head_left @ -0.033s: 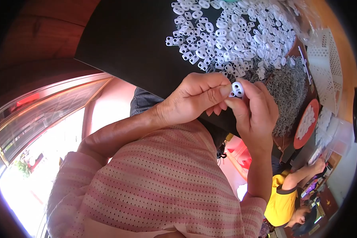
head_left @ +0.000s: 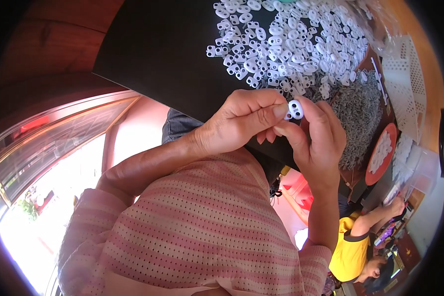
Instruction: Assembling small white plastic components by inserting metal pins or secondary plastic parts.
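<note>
Between my two hands is a small white two-hole cord lock [head_left: 296, 110], held over the near edge of the dark table. My left hand [head_left: 249, 118] pinches its left side with thumb and forefinger. At its right, the bent fingers of my right hand [head_left: 318, 130] press close, the thumb just below it. Fingertips hide part of the piece. Just beyond my hands lies a broad spread of similar white cord lock pieces [head_left: 286, 44]. A heap of small grey springs [head_left: 357, 118] lies right of my right hand.
A red plate [head_left: 390, 132] with small white parts stands at the right, near a perforated white sheet [head_left: 404, 81] and a clear plastic bin [head_left: 424, 170]. Clear plastic film [head_left: 380, 19] lies far right. Another person in a yellow shirt [head_left: 350, 254] works at lower right.
The cord lock has turned slightly between my fingers, so its two holes show more fully. My right thumb has shifted a little to the left.
</note>
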